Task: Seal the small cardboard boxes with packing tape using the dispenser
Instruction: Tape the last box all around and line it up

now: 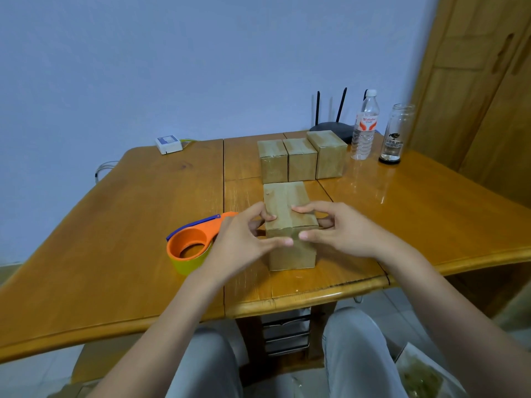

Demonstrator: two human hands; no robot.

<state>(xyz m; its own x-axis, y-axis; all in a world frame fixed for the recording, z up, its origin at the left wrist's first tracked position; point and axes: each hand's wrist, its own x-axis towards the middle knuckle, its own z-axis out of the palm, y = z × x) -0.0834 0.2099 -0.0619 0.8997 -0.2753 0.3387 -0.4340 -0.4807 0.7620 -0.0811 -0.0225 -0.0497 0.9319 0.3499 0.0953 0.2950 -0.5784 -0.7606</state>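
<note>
A small cardboard box (287, 202) lies lengthwise on the wooden table (129, 225) in front of me, a strip of clear tape running along its top. My left hand (244, 239) holds its near left corner, forefinger on top and thumb on the front face. My right hand (339, 228) holds the near right corner the same way, thumb tip beside the left thumb. The orange tape dispenser (192, 242) with a yellow tape roll lies on the table just left of my left hand. Three more small boxes (301, 159) stand in a row behind.
A plastic water bottle (365, 127) and a glass jar (393, 136) stand at the back right, with a black router (330, 127) behind the boxes. A white adapter (169, 145) lies at the back left. A wooden door (482, 96) is to the right.
</note>
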